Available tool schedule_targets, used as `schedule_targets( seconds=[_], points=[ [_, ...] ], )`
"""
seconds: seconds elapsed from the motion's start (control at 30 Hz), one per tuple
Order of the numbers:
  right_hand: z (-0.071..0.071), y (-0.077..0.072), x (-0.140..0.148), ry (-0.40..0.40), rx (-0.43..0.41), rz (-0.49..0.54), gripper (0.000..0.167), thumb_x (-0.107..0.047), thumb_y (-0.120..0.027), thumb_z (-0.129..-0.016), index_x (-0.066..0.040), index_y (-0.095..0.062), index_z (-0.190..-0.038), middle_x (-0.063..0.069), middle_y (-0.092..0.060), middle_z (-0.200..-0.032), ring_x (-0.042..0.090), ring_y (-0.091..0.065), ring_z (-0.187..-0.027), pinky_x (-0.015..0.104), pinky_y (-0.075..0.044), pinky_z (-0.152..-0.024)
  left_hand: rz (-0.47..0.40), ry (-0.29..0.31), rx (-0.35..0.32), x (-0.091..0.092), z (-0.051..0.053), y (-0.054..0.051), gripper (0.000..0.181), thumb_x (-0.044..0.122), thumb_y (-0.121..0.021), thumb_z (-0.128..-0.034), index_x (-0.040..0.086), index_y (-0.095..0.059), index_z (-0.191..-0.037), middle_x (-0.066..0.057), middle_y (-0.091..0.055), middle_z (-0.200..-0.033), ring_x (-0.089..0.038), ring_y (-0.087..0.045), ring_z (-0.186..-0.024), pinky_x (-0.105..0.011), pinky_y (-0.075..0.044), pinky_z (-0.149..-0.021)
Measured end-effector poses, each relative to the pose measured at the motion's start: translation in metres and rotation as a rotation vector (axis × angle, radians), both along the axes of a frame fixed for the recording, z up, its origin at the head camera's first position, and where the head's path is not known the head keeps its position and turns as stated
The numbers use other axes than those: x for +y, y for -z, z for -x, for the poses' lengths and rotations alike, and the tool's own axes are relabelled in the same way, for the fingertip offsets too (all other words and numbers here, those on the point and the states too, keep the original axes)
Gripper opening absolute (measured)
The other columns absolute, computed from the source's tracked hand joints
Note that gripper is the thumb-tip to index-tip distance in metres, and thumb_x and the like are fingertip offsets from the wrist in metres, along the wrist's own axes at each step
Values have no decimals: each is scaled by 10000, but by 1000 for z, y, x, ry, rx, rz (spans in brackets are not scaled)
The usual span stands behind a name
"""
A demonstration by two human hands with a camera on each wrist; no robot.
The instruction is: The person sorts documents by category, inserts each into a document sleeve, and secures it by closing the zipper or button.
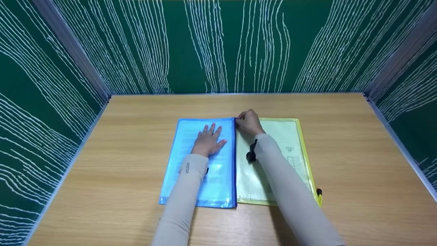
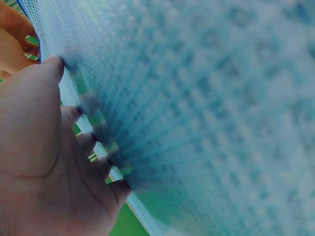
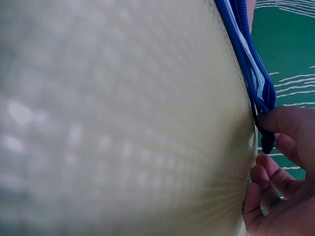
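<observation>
A blue mesh zip pouch with printed paper inside lies flat on the table. My left hand rests on its upper part with the fingers spread, and the left wrist view shows the fingertips against the mesh. At the pouch's far right corner, my right hand pinches the end of the blue zipper. A gap shows between the zipper's two edges, and a dark tab hangs below the thumb. Under the right forearm lies a yellow zip pouch, partly hidden, with paper showing through.
The wooden table carries both pouches side by side. A yellow loop with a black end sticks out at the yellow pouch's near right corner. Green panels with white wavy lines stand behind the table and at both sides.
</observation>
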State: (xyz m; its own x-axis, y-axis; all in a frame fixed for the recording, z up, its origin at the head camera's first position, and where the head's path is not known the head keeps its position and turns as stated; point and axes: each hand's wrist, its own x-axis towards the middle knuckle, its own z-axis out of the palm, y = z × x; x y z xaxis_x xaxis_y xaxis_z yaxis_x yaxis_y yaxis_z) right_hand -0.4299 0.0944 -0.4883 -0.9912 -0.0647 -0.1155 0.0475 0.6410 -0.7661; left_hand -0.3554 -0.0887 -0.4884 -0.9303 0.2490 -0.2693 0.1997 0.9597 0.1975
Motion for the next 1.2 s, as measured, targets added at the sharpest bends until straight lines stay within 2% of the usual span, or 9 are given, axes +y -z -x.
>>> schedule_targets(
  seconds=[0.13, 0.23, 0.43, 0.5, 0.63, 0.73, 0.87, 0.97, 1.2],
  points=[
    [0, -1, 1, 7, -68, 22, 134, -162, -600, -927, -61, -688, -928, 73, -621, -909, 203, -553, -818, 267, -468, -679, -13, 0, -1, 0, -1, -1, 665, 551, -289, -1006, 233, -99, -1557, -48, -6, -1630, -304, -4, -1497, -489, -83, -1209],
    [0, 0, 3, 4, -107, 18, 135, -198, -600, -930, -86, -654, -879, 46, -595, -851, 184, -546, -780, 254, -448, -653, -13, 3, -5, 0, 0, -1, 664, 550, -291, -1006, 231, -101, -1557, -51, -2, -1629, -306, 2, -1497, -493, -77, -1209],
    [0, 2, 6, -52, -68, -64, 184, -199, -616, -900, -75, -623, -764, 10, -573, -701, 129, -513, -609, 234, -418, -541, -8, -11, -22, 1, 2, 2, 665, 564, -291, -1000, 251, -109, -1558, -30, 6, -1633, -294, 16, -1500, -491, -74, -1212],
    [0, 1, 6, -59, -84, -79, 168, -200, -620, -894, -65, -636, -795, 23, -590, -725, 137, -525, -620, 239, -430, -545, -8, -15, -33, 2, 2, 3, 668, 570, -290, -997, 257, -104, -1558, -24, 13, -1633, -289, 25, -1500, -490, -72, -1212],
    [-2, -2, 6, -57, -134, -79, 137, -192, -625, -908, -63, -641, -951, 72, -623, -887, 187, -569, -761, 263, -472, -640, -6, -13, -40, 4, 2, 2, 673, 572, -293, -996, 258, -96, -1557, -24, 16, -1633, -289, 28, -1500, -490, -73, -1212],
    [-3, -3, 7, -59, -108, -76, 142, -182, -620, -919, -66, -618, -1001, 93, -631, -946, 205, -580, -808, 273, -479, -670, -5, -13, -37, 5, 2, 1, 672, 569, -296, -997, 257, -95, -1557, -27, 13, -1632, -291, 25, -1499, -487, -72, -1211],
    [-5, -3, 10, -67, -33, -67, 133, -177, -621, -925, -58, -591, -977, 98, -633, -910, 187, -568, -759, 260, -463, -632, -12, -19, -29, 4, 2, 0, 669, 562, -305, -997, 255, -102, -1556, -31, 11, -1631, -293, 19, -1499, -485, -66, -1211],
    [-7, -5, 11, -84, -28, -66, 141, -175, -620, -925, -47, -592, -976, 95, -624, -893, 175, -555, -736, 250, -456, -616, -21, -22, -26, 3, 1, -2, 669, 557, -318, -997, 254, -108, -1556, -31, 7, -1631, -293, 13, -1499, -489, -64, -1210],
    [-8, -11, 14, -77, -152, -89, 140, -206, -650, -888, -72, -608, -897, 51, -576, -802, 172, -531, -674, 266, -434, -570, -29, -20, -31, 2, 1, -2, 670, 558, -320, -997, 252, -115, -1556, -36, 0, -1632, -299, 11, -1498, -496, -68, -1209]
  ],
)
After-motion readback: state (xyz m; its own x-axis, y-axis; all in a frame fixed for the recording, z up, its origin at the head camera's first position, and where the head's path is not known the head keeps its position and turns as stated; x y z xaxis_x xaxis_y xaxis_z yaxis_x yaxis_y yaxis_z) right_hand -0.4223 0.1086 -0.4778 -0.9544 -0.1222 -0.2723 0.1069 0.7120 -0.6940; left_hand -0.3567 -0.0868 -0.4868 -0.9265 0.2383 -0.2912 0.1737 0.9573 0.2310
